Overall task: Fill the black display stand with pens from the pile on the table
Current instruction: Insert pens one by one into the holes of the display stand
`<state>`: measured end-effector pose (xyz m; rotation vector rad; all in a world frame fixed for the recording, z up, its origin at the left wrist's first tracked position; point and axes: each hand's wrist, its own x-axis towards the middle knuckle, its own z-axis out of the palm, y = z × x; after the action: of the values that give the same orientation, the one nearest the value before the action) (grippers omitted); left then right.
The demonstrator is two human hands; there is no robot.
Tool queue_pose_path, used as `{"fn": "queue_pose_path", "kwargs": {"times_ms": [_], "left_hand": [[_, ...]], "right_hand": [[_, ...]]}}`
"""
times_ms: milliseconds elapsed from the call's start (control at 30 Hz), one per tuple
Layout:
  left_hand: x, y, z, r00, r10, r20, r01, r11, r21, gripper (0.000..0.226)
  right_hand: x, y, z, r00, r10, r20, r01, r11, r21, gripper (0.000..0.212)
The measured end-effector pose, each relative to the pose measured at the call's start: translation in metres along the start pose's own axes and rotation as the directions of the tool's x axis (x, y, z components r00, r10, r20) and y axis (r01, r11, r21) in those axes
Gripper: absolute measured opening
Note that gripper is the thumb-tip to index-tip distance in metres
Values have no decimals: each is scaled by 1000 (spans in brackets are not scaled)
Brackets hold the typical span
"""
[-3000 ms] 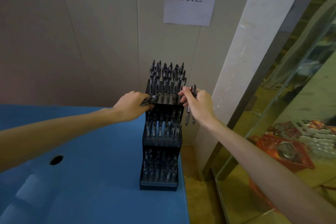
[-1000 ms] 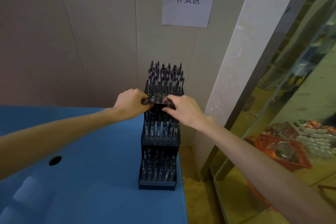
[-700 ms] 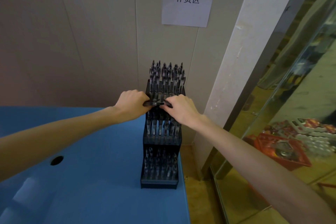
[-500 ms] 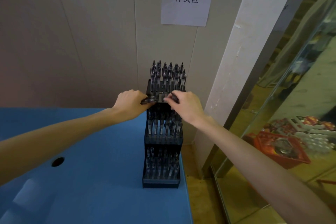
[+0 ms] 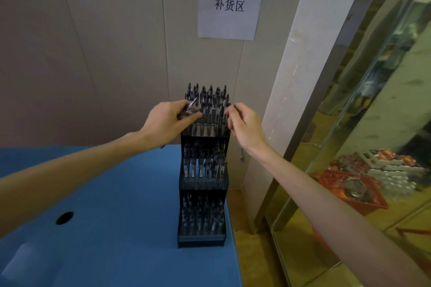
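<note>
Both hands apart now, up at top tier | left hand (image 5: 166,121) grasping pens (image 5: 189,109) | right hand (image 5: 245,123) pinching one pen (image 5: 236,107) at stand (image 5: 202,196) 3 o'clock | insertion pending

Display stand (image 5: 202,205) on table (image 5: 112,216), hands flanking its top tier.

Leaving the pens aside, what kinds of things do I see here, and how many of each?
Hands: 2, left hand and right hand, both holding pens
Black display stand: 1
Blue table: 1
Paper sign: 1
Total: 5
</note>
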<state>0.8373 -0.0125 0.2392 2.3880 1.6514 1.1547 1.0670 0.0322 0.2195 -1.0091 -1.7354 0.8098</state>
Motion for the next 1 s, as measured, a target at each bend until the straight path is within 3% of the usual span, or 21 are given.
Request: {"fn": "queue_pose_path", "kwargs": {"times_ms": [67, 133, 233, 433, 533, 667, 800, 1000], "left_hand": [[-1, 6, 1, 1000, -21, 6, 21, 998, -56, 29], [-4, 10, 3, 999, -51, -3, 50, 992, -116, 29], [-9, 12, 8, 996, -91, 4, 90, 976, -199, 23], [-13, 6, 8, 993, -105, 62, 117, 968, -222, 29], [-14, 6, 5, 993, -104, 59, 114, 968, -225, 28], [-15, 0, 3, 991, -114, 71, 129, 959, -251, 28], [-15, -4, 4, 988, -134, 81, 151, 952, -267, 31], [-11, -6, 4, 990, -117, 78, 133, 957, -258, 32]], "right_hand": [[3, 6, -2, 984, -10, 177, 51, 972, -229, 18], [3, 11, -1, 924, 41, 380, 156, 868, -471, 17], [0, 8, 1, 869, 85, 488, 286, 719, -633, 18], [6, 3, 6, 850, 112, 515, 338, 635, -695, 11], [10, 0, 5, 856, 112, 505, 355, 584, -730, 22], [10, 4, -3, 822, 171, 543, 336, 624, -705, 22], [8, 7, -4, 835, 99, 541, 365, 636, -680, 10], [8, 7, 5, 848, 62, 527, 373, 637, -675, 14]]}}
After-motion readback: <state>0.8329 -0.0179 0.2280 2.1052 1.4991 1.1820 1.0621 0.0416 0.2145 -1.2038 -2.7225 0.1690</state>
